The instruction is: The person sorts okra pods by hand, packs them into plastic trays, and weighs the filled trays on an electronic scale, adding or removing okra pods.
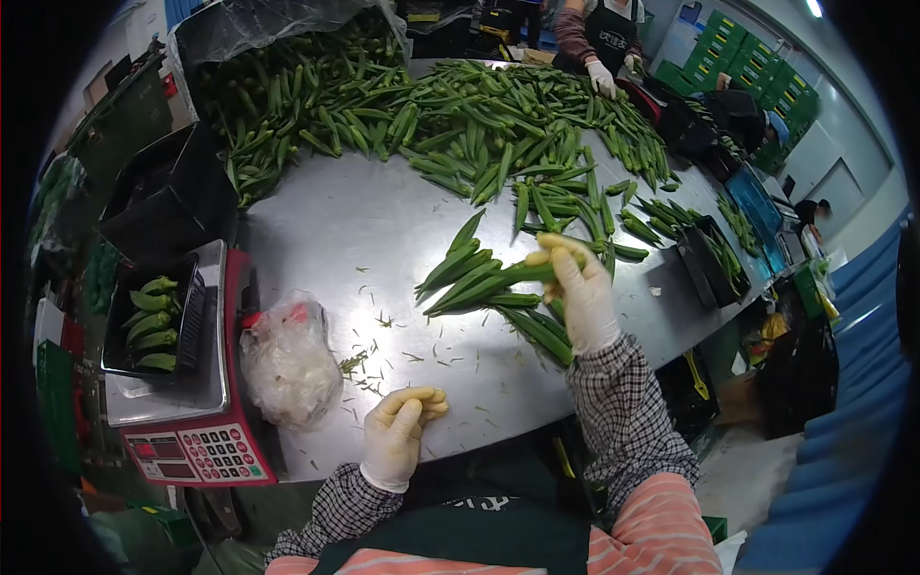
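My right hand [583,297], in a whitish glove, is closed on the end of an okra pod [498,280] above the steel table. Below and beside it lies a small group of loose okra [455,264], their tips pointing left. Near the table's front edge, my left hand [395,439] has its gloved fingers curled together. Whatever may be between those fingertips is hidden. Okra scraps [369,359] are scattered on the steel between my left hand and the plastic bag [290,359].
A large okra heap [460,125] covers the table's far side. At left, a red scale [196,450] carries a black tray of okra [153,326], with a black crate [168,196] behind. Another black tray [714,264] is at right. A co-worker's gloved hand [601,79] touches the heap.
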`<state>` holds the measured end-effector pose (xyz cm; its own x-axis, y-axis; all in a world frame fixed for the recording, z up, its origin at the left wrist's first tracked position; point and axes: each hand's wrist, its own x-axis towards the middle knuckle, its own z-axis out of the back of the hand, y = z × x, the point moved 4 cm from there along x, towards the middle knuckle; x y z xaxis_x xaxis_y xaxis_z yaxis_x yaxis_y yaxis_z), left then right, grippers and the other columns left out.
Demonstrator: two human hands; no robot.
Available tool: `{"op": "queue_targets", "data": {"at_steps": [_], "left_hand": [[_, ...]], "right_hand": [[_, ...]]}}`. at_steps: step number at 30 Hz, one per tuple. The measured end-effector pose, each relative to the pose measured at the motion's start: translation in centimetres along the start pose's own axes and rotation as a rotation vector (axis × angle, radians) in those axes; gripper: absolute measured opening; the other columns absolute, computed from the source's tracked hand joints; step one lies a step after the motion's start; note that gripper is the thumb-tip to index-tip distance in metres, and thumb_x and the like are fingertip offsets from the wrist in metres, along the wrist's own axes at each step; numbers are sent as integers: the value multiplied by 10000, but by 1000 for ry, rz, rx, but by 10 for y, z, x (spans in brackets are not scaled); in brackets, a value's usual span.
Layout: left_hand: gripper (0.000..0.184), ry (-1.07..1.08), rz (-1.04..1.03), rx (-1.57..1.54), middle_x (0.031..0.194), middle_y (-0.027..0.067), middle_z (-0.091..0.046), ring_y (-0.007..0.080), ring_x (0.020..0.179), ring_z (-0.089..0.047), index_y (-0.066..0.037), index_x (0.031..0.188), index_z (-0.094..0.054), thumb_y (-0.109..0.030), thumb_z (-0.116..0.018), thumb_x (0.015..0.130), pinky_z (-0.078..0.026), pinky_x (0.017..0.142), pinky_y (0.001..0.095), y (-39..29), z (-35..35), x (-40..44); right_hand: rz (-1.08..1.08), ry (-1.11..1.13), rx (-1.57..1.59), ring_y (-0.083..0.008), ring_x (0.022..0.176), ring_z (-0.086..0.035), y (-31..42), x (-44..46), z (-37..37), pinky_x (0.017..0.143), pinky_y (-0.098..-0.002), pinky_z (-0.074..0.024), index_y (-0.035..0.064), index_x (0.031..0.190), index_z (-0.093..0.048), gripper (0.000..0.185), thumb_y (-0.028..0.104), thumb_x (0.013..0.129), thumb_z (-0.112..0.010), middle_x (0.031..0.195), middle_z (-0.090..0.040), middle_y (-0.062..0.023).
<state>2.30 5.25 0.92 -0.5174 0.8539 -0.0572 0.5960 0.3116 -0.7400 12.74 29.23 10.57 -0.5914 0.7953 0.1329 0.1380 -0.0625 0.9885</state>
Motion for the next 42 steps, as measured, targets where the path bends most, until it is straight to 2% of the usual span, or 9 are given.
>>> {"op": "queue_targets", "data": {"at_steps": [5,7,9,11,16,21,24,34,42], "left_hand": [[325,72,108,-11,1095,193,-579,260,971,-589,63,1145,-508,-172,-502,921,-470,874,388,2,-16,-7],[387,105,157,-159,1184,197,-531,258,1038,-561,67,1208,-450,-204,-487,935,-456,901,379,-1,-29,-6],[439,90,256,-351,1237,195,-485,263,1108,-516,43,1274,-375,-232,-455,942,-457,890,379,3,-30,-3],[428,5,361,-438,1230,191,-489,263,1116,-510,31,1276,-372,-228,-444,943,-463,880,375,8,-18,1],[232,32,286,-444,1100,147,-587,270,1002,-579,-48,1083,-548,-207,-468,935,-475,883,416,14,0,4],[215,127,228,-460,1070,144,-598,261,980,-588,-49,983,-566,-237,-471,940,-471,889,417,18,3,5],[251,124,250,-477,1077,150,-591,260,979,-588,-39,997,-564,-264,-466,942,-469,891,424,19,2,5],[332,114,290,-424,1190,182,-541,282,1064,-558,-22,1173,-500,-258,-465,941,-461,910,427,17,-1,5],[438,-7,274,-522,1302,183,-438,301,1133,-509,-25,1306,-360,-220,-483,934,-403,979,443,-1,-19,8]], "right_hand": [[-147,122,375,-120,872,-573,-27,-40,-28,756,-246,-484,29,1163,-541,315,230,921,-543,1020,-619,-70],[-206,160,41,-179,903,-588,-22,-70,-52,819,-303,-469,-1,1125,-570,276,147,893,-546,1055,-611,-101],[117,556,-360,-229,1026,-559,-12,-93,-83,920,-345,-418,4,1135,-576,374,92,778,-648,1090,-599,-108],[440,626,-442,-258,1007,-570,2,-90,-88,900,-336,-429,27,1112,-591,371,70,750,-660,1079,-592,-137],[615,236,-828,-292,895,-577,0,4,-57,790,-369,-459,14,1003,-607,241,62,768,-616,971,-623,-134],[572,237,-1189,-303,952,-554,-31,76,-53,826,-382,-453,63,1019,-615,234,84,810,-514,987,-608,-128],[220,418,-1436,-299,943,-550,-61,85,-55,821,-386,-451,70,1032,-608,252,78,794,-526,957,-599,-132],[645,161,-878,-290,805,-566,-6,-9,-58,720,-389,-448,54,939,-569,231,1,719,-614,831,-585,-95],[799,273,-867,-287,759,-576,-4,-65,-72,675,-384,-462,73,947,-547,363,-49,621,-652,847,-586,-95]]}}
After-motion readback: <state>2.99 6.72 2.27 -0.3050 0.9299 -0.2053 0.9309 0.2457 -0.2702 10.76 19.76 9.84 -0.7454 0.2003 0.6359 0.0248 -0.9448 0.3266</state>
